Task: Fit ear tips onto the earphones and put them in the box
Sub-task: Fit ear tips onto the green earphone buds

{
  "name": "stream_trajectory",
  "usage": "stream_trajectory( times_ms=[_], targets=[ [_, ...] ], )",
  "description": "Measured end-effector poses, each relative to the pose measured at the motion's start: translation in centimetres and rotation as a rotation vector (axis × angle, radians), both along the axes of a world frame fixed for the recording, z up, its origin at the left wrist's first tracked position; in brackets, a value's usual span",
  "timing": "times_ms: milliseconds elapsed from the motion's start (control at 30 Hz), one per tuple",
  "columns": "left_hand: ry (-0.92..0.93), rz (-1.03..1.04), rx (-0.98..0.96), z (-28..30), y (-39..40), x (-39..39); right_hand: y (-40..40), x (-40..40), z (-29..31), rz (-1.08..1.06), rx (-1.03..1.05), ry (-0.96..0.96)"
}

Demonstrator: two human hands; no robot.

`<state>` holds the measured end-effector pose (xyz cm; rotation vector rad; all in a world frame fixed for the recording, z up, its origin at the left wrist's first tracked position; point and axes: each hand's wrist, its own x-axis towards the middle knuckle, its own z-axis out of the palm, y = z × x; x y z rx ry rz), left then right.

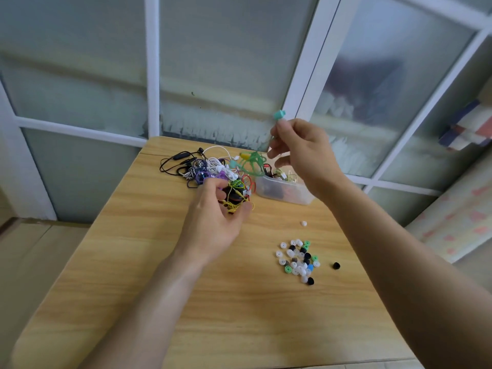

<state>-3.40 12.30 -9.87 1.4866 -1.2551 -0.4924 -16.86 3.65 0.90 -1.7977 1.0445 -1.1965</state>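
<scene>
Right hand (298,153): I pinch a teal earbud (279,114), raised at 1 o'clock.
Left hand (218,217): my fingers curl round tangled cables (234,193).
Tips (299,259): heaped at 4 o'clock on the surface (159,262).

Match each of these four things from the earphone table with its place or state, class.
Things:
1. teal earphone bud
2. clear plastic box
3. lone black ear tip
4. lone white ear tip

Places:
A. right of the ear tip pile
B. pinched in the right hand
C. between box and pile
D. beside the cable tangle

Pairs: 1-B, 2-D, 3-A, 4-C
</scene>
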Motion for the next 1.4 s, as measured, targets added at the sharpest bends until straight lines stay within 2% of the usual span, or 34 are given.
stream_trajectory(
  times_ms=[33, 167, 200, 267, 433, 533, 700, 967, 1200, 1300, 1400],
  targets=[
    [0.136, -0.047, 0.037, 0.3, 0.1, -0.2, 0.7, -0.2, 0.1, 0.036, 0.030, -0.017],
    [0.927, -0.400, 0.189, 1.6, 0.5, -0.7, 3.5, -1.1, -1.0, 0.127, 0.137, -0.022],
    [1.017, -0.460, 0.202, 1.7, 0.6, -0.7, 4.0, -1.4, -1.5, 0.139, 0.156, -0.025],
    [1.083, -0.491, 0.215, 1.6, 0.8, -1.1, 5.0, -2.4, -2.8, 0.141, 0.161, -0.030],
    [0.858, -0.387, 0.297, 0.1, 1.1, -2.0, 7.1, -5.1, -7.1, 0.039, 0.194, -0.024],
    [0.794, -0.429, 0.343, -0.6, 1.5, -2.6, 8.2, -6.1, -10.0, 0.021, 0.286, -0.072],
    [0.688, -0.416, 0.319, -1.2, 2.2, -3.4, 9.4, -7.1, -12.5, 0.060, 0.324, -0.070],
    [0.724, -0.337, 0.283, -1.6, 2.9, -4.4, 10.5, -7.3, -12.5, 0.059, 0.447, -0.263],
    [0.704, -0.262, 0.325, -2.1, 3.5, -4.9, 11.7, -6.0, -12.6, -0.050, 0.450, -0.317],
    [0.646, -0.345, 0.344, -1.8, 4.1, -4.6, 11.9, -5.6, -12.9, -0.091, 0.425, -0.293],
    [0.624, -0.381, 0.361, -1.8, 4.6, -4.4, 12.0, -5.6, -13.0, -0.109, 0.358, -0.184]
  ],
)
